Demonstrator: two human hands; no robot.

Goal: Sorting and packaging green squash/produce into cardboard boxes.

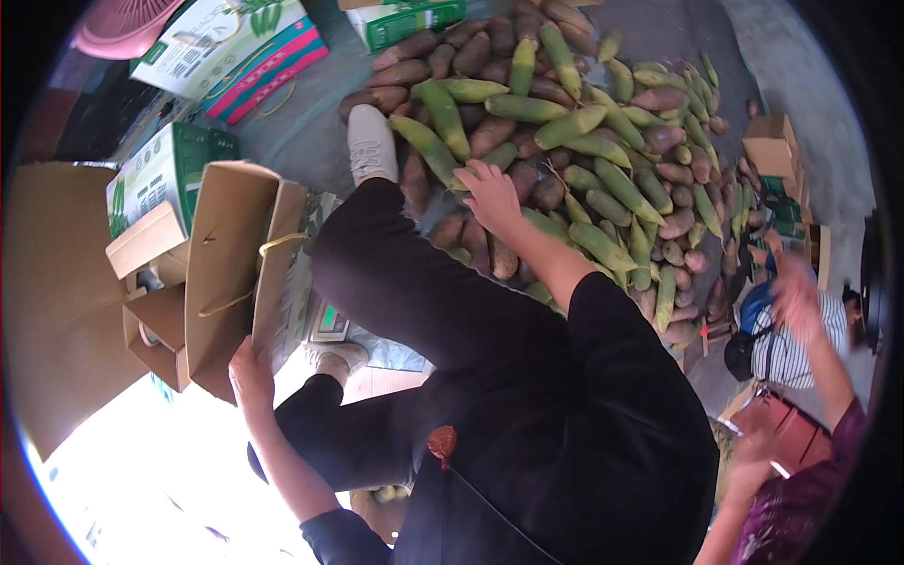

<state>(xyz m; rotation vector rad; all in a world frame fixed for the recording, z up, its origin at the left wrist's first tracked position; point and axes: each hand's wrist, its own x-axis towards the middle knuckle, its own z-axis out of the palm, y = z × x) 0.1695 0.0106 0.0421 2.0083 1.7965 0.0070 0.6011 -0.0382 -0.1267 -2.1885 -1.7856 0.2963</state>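
Note:
My left hand (251, 379) is closed on the lower edge of an upright, opened cardboard box (231, 273) with a yellow cord handle. My right hand (493, 196) reaches over the pile, fingers apart, its fingertips at the near end of a long green vegetable (427, 151) with a pale end; whether they press on it I cannot tell. Many similar green vegetables (629, 191) lie on and among reddish-brown tubers (492, 137). A scale with a lit green display (329, 318) stands beside the box, partly hidden by my leg.
Printed green-and-white boxes (151, 179) stand behind the opened box, with a pink basin (122, 26) at the far left. My shoe (371, 143) rests at the pile's edge. At right are a co-worker's blurred hands (799, 301), a person in stripes (800, 341) and cardboard boxes (770, 146).

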